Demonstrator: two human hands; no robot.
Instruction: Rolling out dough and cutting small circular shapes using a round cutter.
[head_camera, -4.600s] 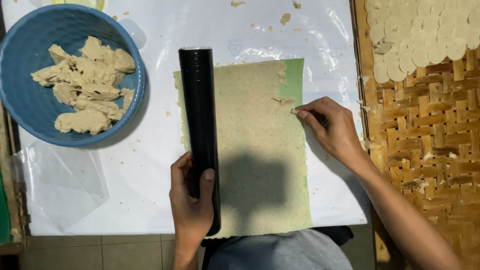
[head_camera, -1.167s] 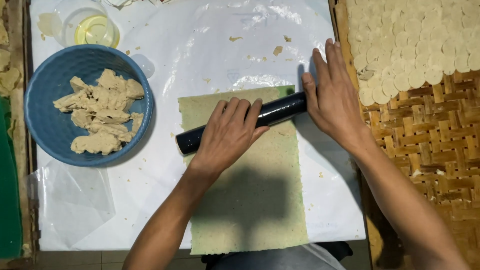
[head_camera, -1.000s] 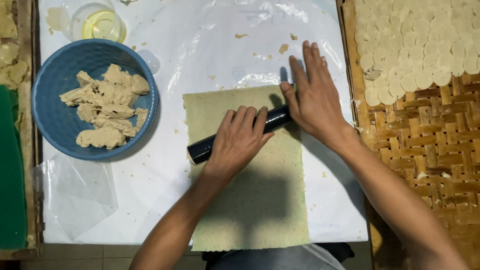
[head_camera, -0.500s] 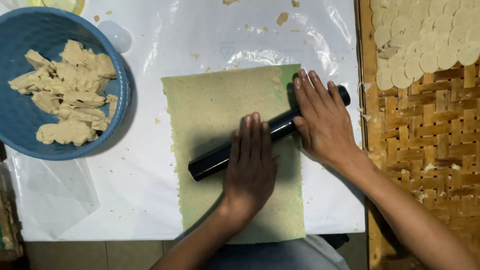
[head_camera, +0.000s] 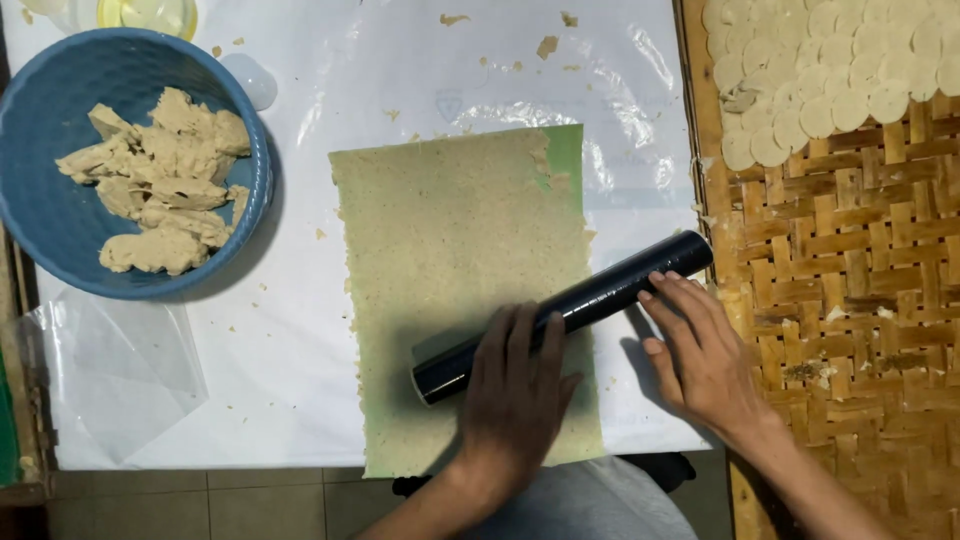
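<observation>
The black roller (head_camera: 565, 315) had come down to the near half of the dough sheet (head_camera: 465, 290), left hand (head_camera: 515, 400) and right hand (head_camera: 700, 350) pressing flat-palmed, gripping nothing; the sheet lay evenly flattened.

We see our own two bare hands and forearms from above. Our left hand (head_camera: 515, 395) and right hand (head_camera: 700, 350) wear no gloves, rings, watch or sleeves as far as the view reaches. At the bottom edge, we wear light grey clothing (head_camera: 590, 505).
</observation>
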